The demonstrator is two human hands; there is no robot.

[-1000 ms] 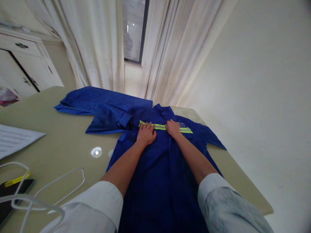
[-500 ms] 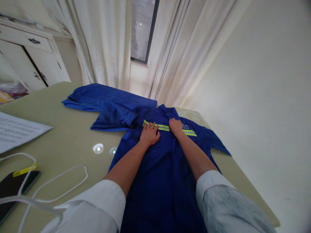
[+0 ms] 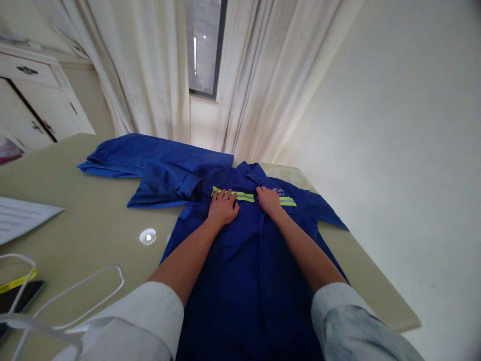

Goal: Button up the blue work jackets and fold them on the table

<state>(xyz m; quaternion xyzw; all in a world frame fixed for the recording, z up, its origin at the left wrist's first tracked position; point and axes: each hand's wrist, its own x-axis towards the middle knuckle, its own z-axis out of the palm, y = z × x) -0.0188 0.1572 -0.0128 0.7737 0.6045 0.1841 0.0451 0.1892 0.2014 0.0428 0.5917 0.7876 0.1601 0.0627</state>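
A blue work shirt (image 3: pixel 240 271) with a yellow-green reflective stripe (image 3: pixel 244 196) across the chest lies flat on a beige table (image 3: pixel 90 225). My left hand (image 3: pixel 222 206) rests palm down on the shirt, fingers stretched out over the stripe's left part. My right hand (image 3: pixel 268 199) lies on the shirt beside the front placket, its fingers flat on the cloth at the stripe. Both hands press on the cloth and hold nothing. One short sleeve (image 3: pixel 325 213) spreads out to the right.
A second blue garment (image 3: pixel 150 160) lies folded at the table's far side. A white cable (image 3: pixel 78 293), a dark phone (image 3: pixel 18 298) and a sheet of paper (image 3: pixel 18 215) lie at the left. White curtains, a window and a cupboard stand behind; a wall is close on the right.
Both hands stay on the shirt's chest at the stripe, barely shifting. The view has swung slightly between frames.
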